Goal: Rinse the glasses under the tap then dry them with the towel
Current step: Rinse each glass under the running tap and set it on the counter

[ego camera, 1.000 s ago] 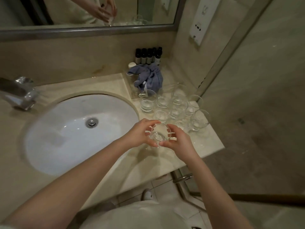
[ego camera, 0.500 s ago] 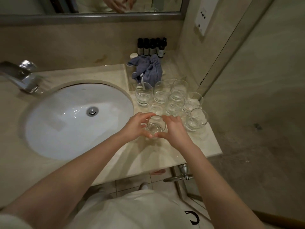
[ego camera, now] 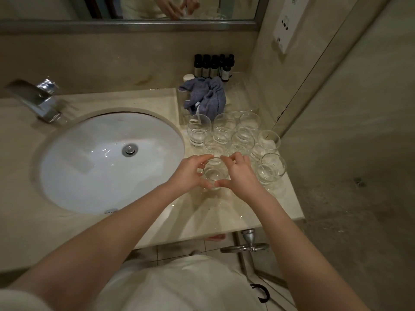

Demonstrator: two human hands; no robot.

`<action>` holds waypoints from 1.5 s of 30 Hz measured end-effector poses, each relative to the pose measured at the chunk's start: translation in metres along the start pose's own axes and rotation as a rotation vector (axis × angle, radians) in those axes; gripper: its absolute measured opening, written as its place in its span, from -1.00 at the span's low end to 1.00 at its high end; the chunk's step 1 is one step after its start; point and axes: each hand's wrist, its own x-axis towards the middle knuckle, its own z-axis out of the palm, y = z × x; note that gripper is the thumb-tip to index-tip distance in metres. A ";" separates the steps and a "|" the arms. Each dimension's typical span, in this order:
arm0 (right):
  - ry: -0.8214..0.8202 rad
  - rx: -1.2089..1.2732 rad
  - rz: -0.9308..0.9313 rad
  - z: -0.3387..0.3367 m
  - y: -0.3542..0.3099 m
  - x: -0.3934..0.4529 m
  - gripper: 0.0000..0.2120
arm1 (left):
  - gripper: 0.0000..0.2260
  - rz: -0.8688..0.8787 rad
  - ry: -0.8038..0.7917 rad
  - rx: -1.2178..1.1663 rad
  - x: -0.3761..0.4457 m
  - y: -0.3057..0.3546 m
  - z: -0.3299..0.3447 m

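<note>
A clear tumbler [ego camera: 214,175] stands upright on the counter, right of the basin. My left hand [ego camera: 189,173] curls round its left side and my right hand [ego camera: 239,173] round its right side. Behind it stand several more clear glasses [ego camera: 235,138] in a tight group. A crumpled blue-grey towel [ego camera: 205,96] lies behind the glasses. The chrome tap [ego camera: 37,99] sits at the far left of the basin, with no water running.
The white oval basin [ego camera: 89,176] fills the counter's left half. Several small dark bottles [ego camera: 213,66] line the back wall. The counter's right edge [ego camera: 294,198] drops to the floor beside a wall. A chrome valve [ego camera: 249,242] shows under the counter.
Both hands stay round the same glass at the front of the group; the view has shifted slightly, and the glass sits a little lower onto the counter.
</note>
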 end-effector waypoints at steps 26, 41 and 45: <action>-0.208 -0.484 -0.308 -0.001 -0.225 0.073 -0.40 | -0.33 -0.277 -0.055 0.669 -0.074 -0.056 -0.219; -0.267 -0.460 -0.569 0.134 -0.555 0.102 -0.39 | -0.33 -0.472 0.103 0.612 -0.252 -0.252 -0.462; -0.281 -0.488 -0.599 0.149 -0.583 0.104 -0.37 | -0.33 -0.497 0.145 0.547 -0.267 -0.269 -0.482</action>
